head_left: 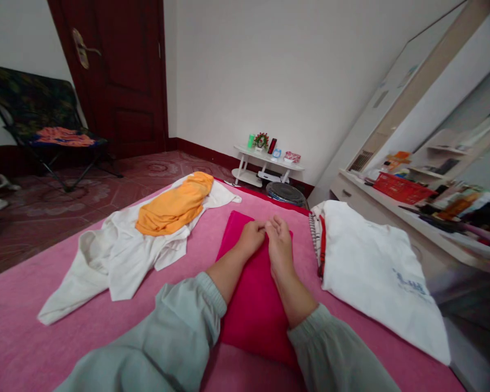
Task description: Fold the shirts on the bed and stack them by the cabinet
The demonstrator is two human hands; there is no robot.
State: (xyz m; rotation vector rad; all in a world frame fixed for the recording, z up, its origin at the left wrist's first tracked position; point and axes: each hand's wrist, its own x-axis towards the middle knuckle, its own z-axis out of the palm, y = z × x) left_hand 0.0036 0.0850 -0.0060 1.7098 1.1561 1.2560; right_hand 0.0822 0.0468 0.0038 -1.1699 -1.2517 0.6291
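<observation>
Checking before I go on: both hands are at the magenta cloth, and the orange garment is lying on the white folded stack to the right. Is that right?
Not quite. The head view shows the orange garment on the loose white clothing to the left, not on the white folded stack. The left hand and right hand are indeed at the magenta cloth.

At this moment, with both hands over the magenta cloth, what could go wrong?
The left hand and right hand are over the magenta cloth; a sideways push might wrinkle it.
The white stack lies at the edge of the bed; a bump could slide it off.
The orange cloth rests on white clothing; pulling that could drag it.
</observation>
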